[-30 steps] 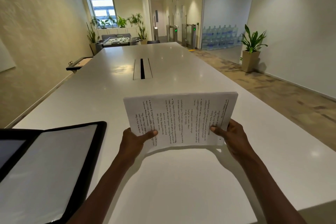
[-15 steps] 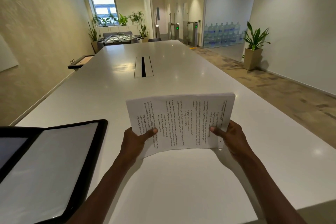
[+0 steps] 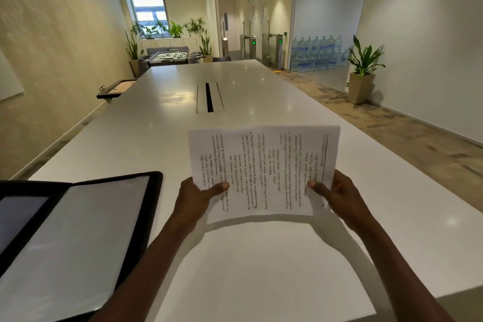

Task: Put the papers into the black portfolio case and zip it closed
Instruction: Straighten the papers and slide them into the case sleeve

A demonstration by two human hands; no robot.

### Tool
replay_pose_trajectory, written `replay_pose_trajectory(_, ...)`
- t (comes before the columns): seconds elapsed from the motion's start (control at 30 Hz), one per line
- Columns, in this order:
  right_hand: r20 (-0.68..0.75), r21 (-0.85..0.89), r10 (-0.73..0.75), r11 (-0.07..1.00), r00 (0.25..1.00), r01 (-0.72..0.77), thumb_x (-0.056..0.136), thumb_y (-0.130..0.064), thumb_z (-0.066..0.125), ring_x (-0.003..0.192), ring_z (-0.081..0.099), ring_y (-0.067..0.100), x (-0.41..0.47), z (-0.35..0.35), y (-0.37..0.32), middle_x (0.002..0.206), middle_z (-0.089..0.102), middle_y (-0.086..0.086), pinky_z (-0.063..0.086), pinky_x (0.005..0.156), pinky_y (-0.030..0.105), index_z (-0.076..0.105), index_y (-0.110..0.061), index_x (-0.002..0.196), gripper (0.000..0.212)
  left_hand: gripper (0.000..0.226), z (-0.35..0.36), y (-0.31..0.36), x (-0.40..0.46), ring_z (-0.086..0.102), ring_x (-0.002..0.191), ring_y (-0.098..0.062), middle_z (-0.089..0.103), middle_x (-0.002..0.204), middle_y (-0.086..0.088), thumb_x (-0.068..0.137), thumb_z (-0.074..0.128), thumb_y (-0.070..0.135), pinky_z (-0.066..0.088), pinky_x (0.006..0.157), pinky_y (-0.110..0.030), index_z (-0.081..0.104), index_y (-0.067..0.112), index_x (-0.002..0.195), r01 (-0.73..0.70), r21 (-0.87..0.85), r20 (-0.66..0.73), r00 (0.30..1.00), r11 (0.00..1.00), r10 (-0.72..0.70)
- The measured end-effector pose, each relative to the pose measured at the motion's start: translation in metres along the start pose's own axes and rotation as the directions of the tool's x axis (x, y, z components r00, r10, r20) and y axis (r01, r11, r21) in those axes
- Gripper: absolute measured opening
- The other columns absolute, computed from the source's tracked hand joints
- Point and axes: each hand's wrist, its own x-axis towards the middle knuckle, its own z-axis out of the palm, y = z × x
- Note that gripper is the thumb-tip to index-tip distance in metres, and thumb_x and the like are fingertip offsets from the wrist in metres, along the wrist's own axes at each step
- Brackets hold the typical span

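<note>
Head camera view, looking forward and down along a long glossy white table [image 3: 261,91] in a bright office. At about 6 o'clock from the centre of the view, a person holds up a thin stack of white printed papers [image 3: 264,170], turned sideways so the lines of text run vertically, its lower edge sagging slightly above the tabletop. The left hand [image 3: 194,200] grips the stack's lower left corner, thumb laid across the front of the page and the fingers hidden behind it; the right hand [image 3: 339,197] pinches the lower right corner the same way, thumb on the front, fingers out of sight behind. At 8 o'clock, well apart from the papers, the black portfolio case [image 3: 154,206] lies open flat on the table, its pale inner panel facing up and its black border showing; the zip cannot be made out. A dark cable slot [image 3: 209,98] sits in the tabletop at 12 o'clock, and a potted green plant [image 3: 363,70] stands on the floor at 2 o'clock. Judged from here, the papers have yet to go into the case. Held only by two corners, the limp sheets could fan apart or buckle on the way across, and a loose edge left over the border would likely snag the zip.
</note>
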Motion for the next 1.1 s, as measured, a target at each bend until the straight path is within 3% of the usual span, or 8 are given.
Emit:
replay_pose_trajectory(0.17, 0.126, 0.066, -0.03, 0.998, 0.992, 0.021, 0.079, -0.043, 0.075, 0.106, 0.07, 0.021, 0.009, 0.015, -0.013, 0.118, 0.072, -0.003, 0.057, 0.085, 0.041, 0.07, -0.03, 0.114, 0.038, 0.065, -0.038, 0.019, 0.002, 0.07, 0.101, -0.016, 0.074, 0.108, -0.002, 0.056, 0.091, 0.027, 0.054, 0.093, -0.035, 0.068, 0.012, 0.115, 0.106, -0.046, 0.14, 0.985, 0.993, -0.099)
replay_pose_trajectory(0.27, 0.175, 0.251, 0.006, 0.967, 0.985, -0.05, 0.086, -0.023, 0.072, 0.115, 0.065, 0.029, 0.014, 0.042, -0.006, 0.127, 0.066, 0.011, 0.054, 0.092, 0.042, 0.065, -0.011, 0.123, 0.04, 0.059, -0.06, 0.024, -0.004, 0.067, 0.109, -0.018, 0.069, 0.12, -0.008, 0.073, 0.081, 0.005, 0.056, 0.088, -0.029, 0.057, 0.004, 0.128, 0.149, -0.15, 0.166, 0.978, 0.977, -0.123)
replay_pose_trajectory(0.37, 0.153, 0.291, 0.068, 0.95, 0.986, -0.111, 0.088, -0.01, 0.067, 0.109, 0.068, 0.028, 0.016, 0.071, -0.003, 0.122, 0.069, 0.013, 0.058, 0.084, 0.033, 0.065, -0.006, 0.12, 0.033, 0.062, -0.087, 0.03, -0.013, 0.063, 0.114, -0.016, 0.064, 0.127, -0.006, 0.082, 0.074, 0.031, 0.05, 0.097, -0.031, 0.054, 0.002, 0.133, 0.195, -0.073, 0.021, 0.981, 0.978, -0.194)
replay_pose_trajectory(0.47, 0.126, 0.286, 0.134, 0.944, 0.983, -0.166, 0.088, -0.01, 0.068, 0.101, 0.072, 0.027, 0.016, 0.097, -0.004, 0.113, 0.074, 0.008, 0.06, 0.076, 0.032, 0.069, -0.009, 0.115, 0.026, 0.054, -0.122, 0.03, -0.028, 0.073, 0.092, -0.018, 0.075, 0.104, -0.002, 0.082, 0.062, 0.056, 0.057, 0.081, -0.034, 0.07, 0.013, 0.114, 0.242, -0.095, -0.093, 0.964, 0.966, -0.251)
replay_pose_trajectory(0.57, 0.119, 0.292, 0.188, 0.932, 0.975, -0.215, 0.088, -0.013, 0.069, 0.1, 0.072, 0.028, 0.016, 0.122, -0.002, 0.111, 0.074, 0.007, 0.057, 0.084, 0.041, 0.071, -0.012, 0.112, 0.024, 0.042, -0.162, 0.02, -0.044, 0.074, 0.085, -0.017, 0.076, 0.098, 0.0, 0.089, 0.058, 0.052, 0.059, 0.07, -0.03, 0.067, 0.016, 0.108, 0.249, -0.096, -0.265, 0.927, 0.964, -0.266)
replay_pose_trajectory(0.7, 0.161, 0.344, 0.235, 0.897, 0.959, -0.278, 0.086, -0.014, 0.071, 0.095, 0.074, 0.025, 0.016, 0.162, 0.0, 0.106, 0.076, 0.007, 0.059, 0.067, 0.027, 0.074, -0.014, 0.105, 0.019, 0.024, -0.21, 0.006, -0.068, 0.073, 0.087, -0.02, 0.073, 0.101, -0.003, 0.09, 0.065, 0.031, 0.058, 0.079, -0.036, 0.067, 0.015, 0.108, 0.255, -0.049, -0.484, 0.84, 0.966, -0.246)
replay_pose_trajectory(0.9, 0.265, 0.33, 0.284, 0.871, 0.922, -0.363, 0.083, -0.018, 0.074, 0.099, 0.072, 0.028, 0.021, 0.23, -0.004, 0.11, 0.075, 0.008, 0.055, 0.081, 0.036, 0.072, -0.012, 0.109, 0.026, 0.03, -0.259, -0.006, -0.113, 0.064, 0.097, -0.022, 0.069, 0.106, -0.008, 0.085, 0.069, 0.025, 0.048, 0.082, -0.032, 0.066, 0.01, 0.112, 0.264, 0.218, -0.844, 0.534, 0.939, 0.046)
replay_pose_trajectory(1.1, 0.346, 0.358, 0.267, 0.848, 0.899, -0.39, 0.087, -0.012, 0.069, 0.095, 0.074, 0.024, 0.02, 0.286, -0.022, 0.107, 0.076, 0.006, 0.058, 0.066, 0.024, 0.07, -0.012, 0.11, 0.023, 0.057, -0.292, -0.013, -0.146, 0.031, 0.13, -0.043, 0.037, 0.14, -0.025, 0.08, 0.069, 0.022, 0.032, 0.107, -0.047, 0.045, 0.008, 0.13, 0.41, 0.088, -0.991, 0.131, 0.908, 0.036)
